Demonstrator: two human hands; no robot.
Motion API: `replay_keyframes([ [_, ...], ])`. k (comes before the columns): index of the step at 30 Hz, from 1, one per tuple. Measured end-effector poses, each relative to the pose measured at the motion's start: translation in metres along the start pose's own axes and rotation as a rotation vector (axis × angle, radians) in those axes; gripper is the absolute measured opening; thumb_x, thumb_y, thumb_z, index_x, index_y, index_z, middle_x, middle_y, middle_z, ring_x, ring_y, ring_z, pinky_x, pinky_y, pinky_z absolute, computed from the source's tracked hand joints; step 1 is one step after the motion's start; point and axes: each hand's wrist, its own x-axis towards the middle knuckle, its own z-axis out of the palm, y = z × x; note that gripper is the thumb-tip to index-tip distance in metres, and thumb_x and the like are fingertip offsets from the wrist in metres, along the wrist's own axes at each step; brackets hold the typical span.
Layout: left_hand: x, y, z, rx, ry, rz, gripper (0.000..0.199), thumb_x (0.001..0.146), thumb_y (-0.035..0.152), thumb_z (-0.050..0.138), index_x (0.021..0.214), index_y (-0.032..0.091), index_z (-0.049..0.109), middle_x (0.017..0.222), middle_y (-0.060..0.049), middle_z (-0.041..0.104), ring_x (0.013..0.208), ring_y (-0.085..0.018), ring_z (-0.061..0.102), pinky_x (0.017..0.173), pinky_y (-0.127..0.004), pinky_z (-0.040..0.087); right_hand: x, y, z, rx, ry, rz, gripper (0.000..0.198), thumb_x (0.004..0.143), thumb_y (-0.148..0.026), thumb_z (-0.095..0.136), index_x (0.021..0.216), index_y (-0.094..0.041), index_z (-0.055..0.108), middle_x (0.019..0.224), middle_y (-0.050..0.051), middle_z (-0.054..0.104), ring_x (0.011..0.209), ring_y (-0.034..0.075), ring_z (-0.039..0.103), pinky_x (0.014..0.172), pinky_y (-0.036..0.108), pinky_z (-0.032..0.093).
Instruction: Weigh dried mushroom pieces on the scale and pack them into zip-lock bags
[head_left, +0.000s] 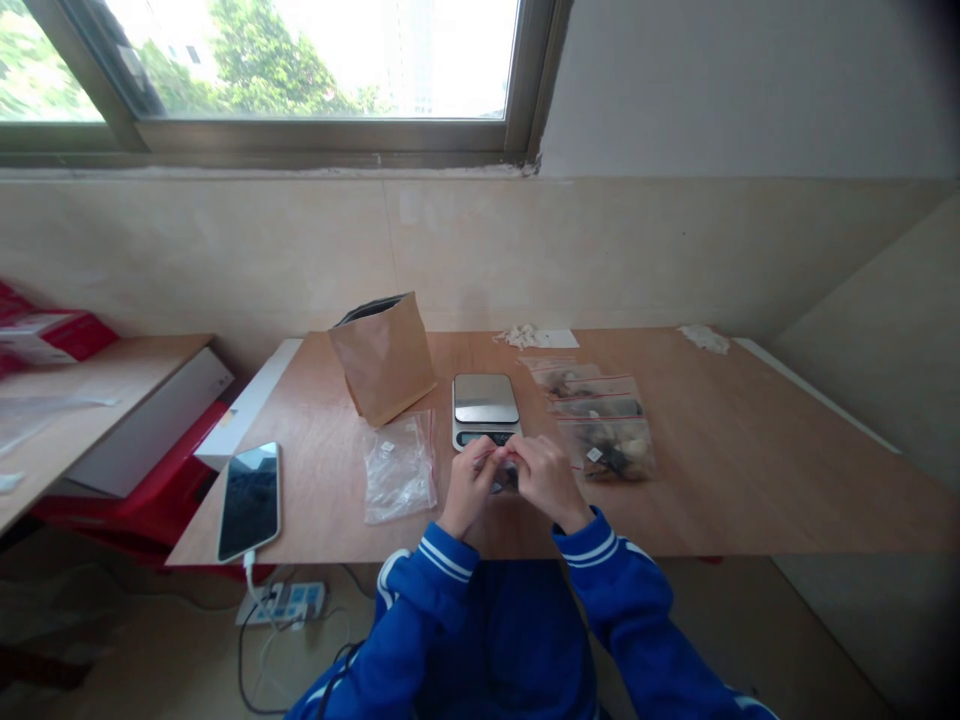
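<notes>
My left hand [471, 487] and my right hand [545, 478] meet just in front of the digital scale [486, 399]. Both are closed, pinching the top edge of a small clear zip bag [505, 478] with dark contents. My fingers hide much of that bag. The scale has a bare metal plate and a dark display, partly covered by my fingertips. To the right lie several filled zip bags [619, 447] with red seal strips, holding brown, dark and pale pieces. On the left, empty-looking clear zip bags [400, 468] lie flat near a standing brown paper bag [384, 358].
A phone [250, 503] with a white cable lies at the table's left edge, above a power strip [283, 603] on the floor. Pale scraps [519, 336] and a white paper [555, 339] lie at the back; a crumpled white piece [705, 338] sits at the back right.
</notes>
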Motion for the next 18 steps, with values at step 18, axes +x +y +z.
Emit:
replay_keyframes([
  [18, -0.007, 0.005, -0.002, 0.169, 0.126, 0.075, 0.038, 0.097, 0.046, 0.040, 0.071, 0.020, 0.053, 0.072, -0.002, 0.058, 0.071, -0.017, 0.051, 0.070, -0.030, 0.038, 0.004, -0.005, -0.002, 0.164, -0.033, 0.085, 0.024, 0.091, -0.018, 0.047, 0.069, -0.021, 0.056, 0.064, 0.003, 0.063, 0.062, 0.018, 0.057, 0.060, 0.027, 0.035],
])
